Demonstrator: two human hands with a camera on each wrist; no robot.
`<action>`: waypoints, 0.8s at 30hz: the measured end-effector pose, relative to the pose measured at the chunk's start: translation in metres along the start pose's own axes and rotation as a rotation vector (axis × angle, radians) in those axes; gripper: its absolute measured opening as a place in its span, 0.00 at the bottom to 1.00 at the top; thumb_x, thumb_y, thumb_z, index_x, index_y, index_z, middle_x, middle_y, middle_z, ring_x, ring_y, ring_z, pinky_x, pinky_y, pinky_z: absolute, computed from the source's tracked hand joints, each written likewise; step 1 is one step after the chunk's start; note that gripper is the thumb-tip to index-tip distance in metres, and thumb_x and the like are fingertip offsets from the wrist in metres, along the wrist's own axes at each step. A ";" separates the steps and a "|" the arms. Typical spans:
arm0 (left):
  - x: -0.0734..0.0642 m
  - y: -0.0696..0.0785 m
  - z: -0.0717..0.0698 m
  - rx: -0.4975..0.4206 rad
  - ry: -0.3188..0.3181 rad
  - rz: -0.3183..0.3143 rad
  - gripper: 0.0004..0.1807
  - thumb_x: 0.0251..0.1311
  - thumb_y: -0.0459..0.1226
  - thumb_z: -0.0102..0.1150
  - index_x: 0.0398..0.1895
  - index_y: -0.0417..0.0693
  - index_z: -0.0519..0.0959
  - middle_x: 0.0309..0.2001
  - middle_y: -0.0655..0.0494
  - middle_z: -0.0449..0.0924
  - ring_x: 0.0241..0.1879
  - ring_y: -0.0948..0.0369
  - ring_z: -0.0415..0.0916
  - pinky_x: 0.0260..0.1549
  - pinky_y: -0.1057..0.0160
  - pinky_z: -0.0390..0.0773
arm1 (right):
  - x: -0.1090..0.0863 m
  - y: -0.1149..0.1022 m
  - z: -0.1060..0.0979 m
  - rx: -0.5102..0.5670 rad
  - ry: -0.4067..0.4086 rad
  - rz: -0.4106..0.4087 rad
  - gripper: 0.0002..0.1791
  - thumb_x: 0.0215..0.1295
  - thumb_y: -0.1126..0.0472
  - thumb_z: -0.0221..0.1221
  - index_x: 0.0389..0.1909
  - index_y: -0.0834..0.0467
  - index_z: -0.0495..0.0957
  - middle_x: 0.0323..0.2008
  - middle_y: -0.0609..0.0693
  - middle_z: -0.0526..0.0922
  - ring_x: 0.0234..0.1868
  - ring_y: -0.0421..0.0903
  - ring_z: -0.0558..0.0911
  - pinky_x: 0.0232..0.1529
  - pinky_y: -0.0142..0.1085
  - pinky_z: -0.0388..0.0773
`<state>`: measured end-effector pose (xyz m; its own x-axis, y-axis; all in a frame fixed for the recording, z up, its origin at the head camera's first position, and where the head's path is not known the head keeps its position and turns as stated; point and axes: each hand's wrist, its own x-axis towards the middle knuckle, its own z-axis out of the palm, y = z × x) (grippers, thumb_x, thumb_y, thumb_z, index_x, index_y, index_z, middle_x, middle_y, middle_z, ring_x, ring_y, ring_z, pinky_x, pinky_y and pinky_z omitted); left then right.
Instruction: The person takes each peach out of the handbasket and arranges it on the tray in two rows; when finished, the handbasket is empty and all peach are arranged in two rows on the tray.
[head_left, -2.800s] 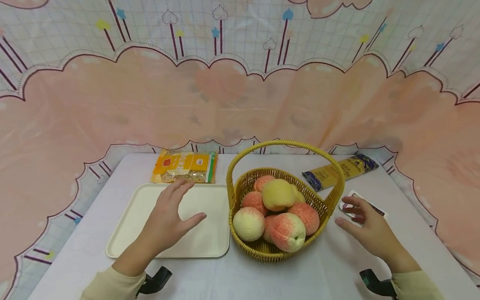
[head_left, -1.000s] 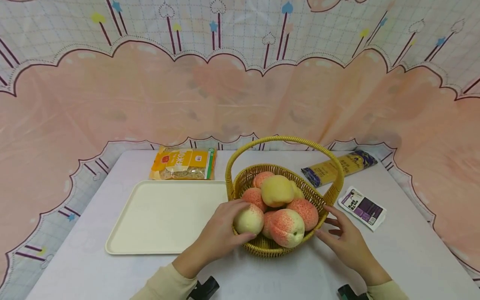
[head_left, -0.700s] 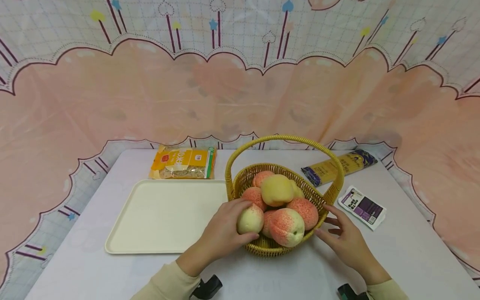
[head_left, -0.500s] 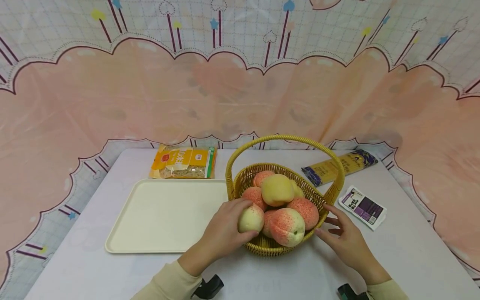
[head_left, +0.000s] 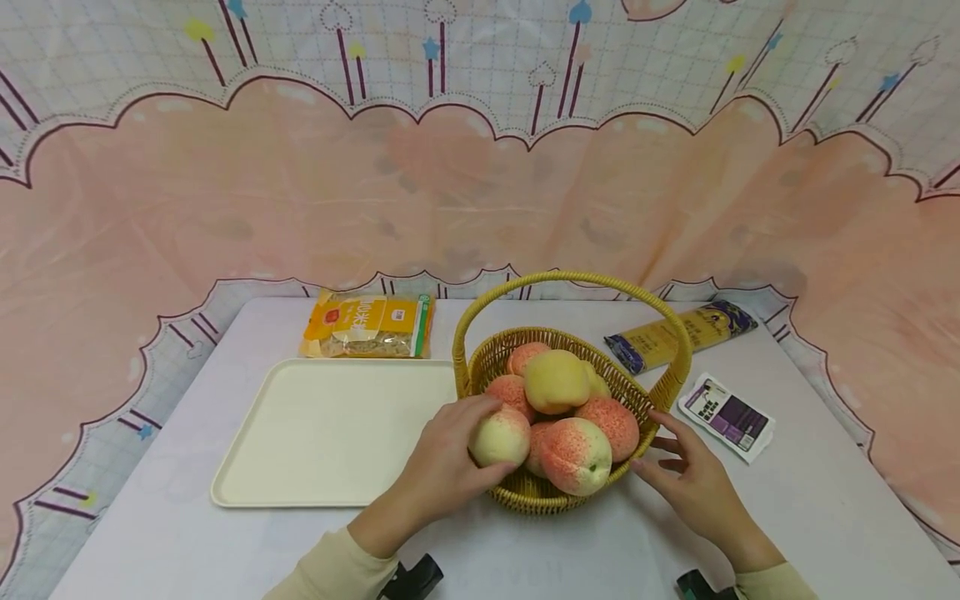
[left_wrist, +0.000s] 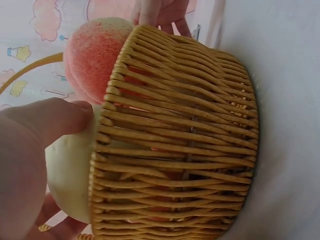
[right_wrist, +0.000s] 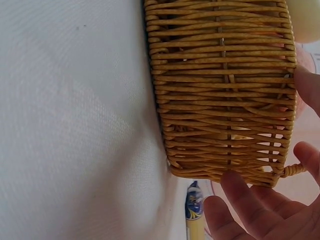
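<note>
Gripping the pale peach (head_left: 498, 440), the left hand (head_left: 453, 450) has its fingers over the far side and its thumb on the near side of the fruit, which sits at the left front of the wicker basket (head_left: 531, 502). The right hand (head_left: 684, 471) holds the basket's right end, fingers and thumb curved against the wall and rim, seemingly to steady it.

The work looks to be near its start: a grasp on one fruit is made, but the peach is not yet out of the basket. The large blushed peach (head_left: 576, 457), the yellow fruit (head_left: 555, 381) and several others share the basket, and no fruit lies on the cream tray (head_left: 315, 437). Lifting the held one free appears to be what is left.

The tray's right end lies just beside the basket; whether they touch cannot be told. Low rims edge both. The arched handle (head_left: 570, 277) limits room above, its left foot just behind the left hand, while the side toward the person is open. The orange bag (head_left: 367, 327) borders the tray's far edge; the gold packet (head_left: 708, 327) and purple-and-white packet (head_left: 727, 417) crowd the right. The near edge of the tabletop (head_left: 570, 558) is out of view.
</note>
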<state>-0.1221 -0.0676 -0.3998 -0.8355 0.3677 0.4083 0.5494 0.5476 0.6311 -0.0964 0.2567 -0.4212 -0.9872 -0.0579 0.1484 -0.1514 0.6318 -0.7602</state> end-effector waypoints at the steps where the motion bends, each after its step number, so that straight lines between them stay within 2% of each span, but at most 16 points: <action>1: -0.001 0.001 -0.002 -0.013 0.002 0.002 0.33 0.45 0.39 0.79 0.57 0.44 0.77 0.58 0.49 0.77 0.56 0.49 0.72 0.53 0.43 0.73 | 0.000 0.000 0.000 0.002 0.000 -0.001 0.37 0.66 0.58 0.67 0.71 0.63 0.62 0.69 0.66 0.65 0.57 0.63 0.78 0.47 0.34 0.79; 8: -0.006 0.005 -0.016 -0.064 -0.015 -0.012 0.36 0.48 0.39 0.78 0.62 0.43 0.74 0.61 0.50 0.74 0.62 0.50 0.68 0.57 0.44 0.73 | 0.000 0.001 0.000 0.008 -0.004 -0.003 0.37 0.67 0.57 0.66 0.71 0.63 0.62 0.69 0.66 0.64 0.57 0.63 0.78 0.47 0.34 0.79; 16: -0.015 0.005 -0.031 -0.067 -0.004 -0.013 0.40 0.45 0.34 0.78 0.65 0.40 0.72 0.62 0.47 0.66 0.61 0.49 0.67 0.55 0.45 0.76 | -0.002 0.002 0.002 0.016 0.021 -0.035 0.36 0.66 0.62 0.66 0.71 0.64 0.62 0.69 0.67 0.65 0.55 0.63 0.78 0.45 0.34 0.80; 24: -0.020 0.000 -0.034 -0.070 -0.015 -0.003 0.39 0.48 0.34 0.77 0.66 0.42 0.73 0.63 0.47 0.65 0.62 0.49 0.68 0.55 0.45 0.76 | -0.004 0.004 0.007 0.044 0.022 -0.031 0.36 0.67 0.64 0.64 0.72 0.65 0.60 0.68 0.69 0.65 0.55 0.64 0.79 0.44 0.33 0.81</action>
<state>-0.1058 -0.1006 -0.3849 -0.8366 0.3776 0.3968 0.5445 0.4951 0.6770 -0.0932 0.2544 -0.4289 -0.9807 -0.0598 0.1860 -0.1846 0.5954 -0.7819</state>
